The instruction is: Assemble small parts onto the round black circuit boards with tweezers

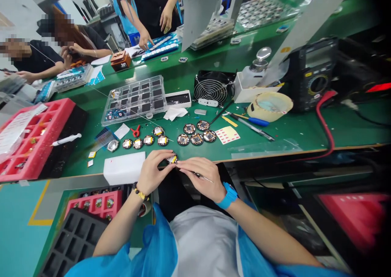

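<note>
My left hand [154, 171] is closed around a small round electronic module [172, 159] with a yellow part, held at the front edge of the green table [290, 130]. My right hand [203, 177] is closed on thin metal tweezers [203, 176], its fingertips touching the module from the right. Just beyond my hands lie two groups of similar round modules: a row [146, 140] to the left and a cluster [197, 133] to the right.
A clear compartment tray [134, 100], a white block [124, 168], a small fan [213, 89], a tape roll [270, 106], pens [250, 122], a multimeter [314, 75] with a red lead and red trays [33, 136] surround the spot. Other people work across and to the left.
</note>
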Action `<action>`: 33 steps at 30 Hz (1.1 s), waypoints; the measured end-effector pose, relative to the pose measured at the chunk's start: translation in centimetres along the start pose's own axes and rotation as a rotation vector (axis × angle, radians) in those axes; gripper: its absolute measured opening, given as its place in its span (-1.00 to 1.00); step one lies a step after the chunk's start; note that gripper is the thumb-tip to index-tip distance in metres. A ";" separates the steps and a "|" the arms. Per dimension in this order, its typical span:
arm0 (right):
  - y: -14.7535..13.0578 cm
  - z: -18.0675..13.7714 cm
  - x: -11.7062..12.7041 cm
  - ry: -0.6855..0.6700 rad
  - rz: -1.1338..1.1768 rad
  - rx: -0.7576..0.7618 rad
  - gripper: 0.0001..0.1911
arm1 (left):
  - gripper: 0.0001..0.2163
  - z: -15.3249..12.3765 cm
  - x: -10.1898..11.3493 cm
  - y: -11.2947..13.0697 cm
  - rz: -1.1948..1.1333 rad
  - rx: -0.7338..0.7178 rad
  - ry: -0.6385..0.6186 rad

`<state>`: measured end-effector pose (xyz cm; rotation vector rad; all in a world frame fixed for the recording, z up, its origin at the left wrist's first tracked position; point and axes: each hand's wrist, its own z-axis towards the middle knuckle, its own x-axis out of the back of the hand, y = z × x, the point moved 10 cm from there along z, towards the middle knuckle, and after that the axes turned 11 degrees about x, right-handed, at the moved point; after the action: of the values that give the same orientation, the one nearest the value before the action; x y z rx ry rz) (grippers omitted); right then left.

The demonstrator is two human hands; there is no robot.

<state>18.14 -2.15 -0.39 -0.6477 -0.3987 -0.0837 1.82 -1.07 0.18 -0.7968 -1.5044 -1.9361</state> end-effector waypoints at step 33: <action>-0.8 -1.0 -0.2 0.116 -0.138 0.169 -0.78 | -0.79 0.3 0.4 -1.0 -0.053 0.139 -0.032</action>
<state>18.08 -3.41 -0.73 -0.4457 -0.3340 -0.2160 0.89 -0.62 -0.10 -0.7368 -1.6742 -1.8409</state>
